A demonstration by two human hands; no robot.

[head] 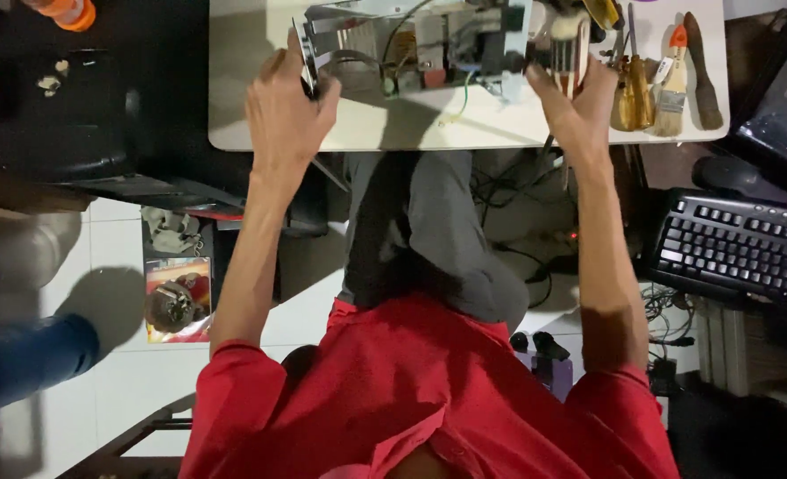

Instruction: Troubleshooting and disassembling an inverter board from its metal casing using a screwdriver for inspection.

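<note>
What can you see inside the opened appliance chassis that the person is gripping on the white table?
Inside the chassis are wires, a green lead and metal brackets. The left hand and right hand cover its ends; deeper parts are too shadowed to tell.

Left hand point(285, 106): arm extended forward, bare forearm, fingers curled closed in a grip. Right hand point(578, 105): arm extended forward likewise, fingers raised and gripping; red sleeves at both shoulders
</note>
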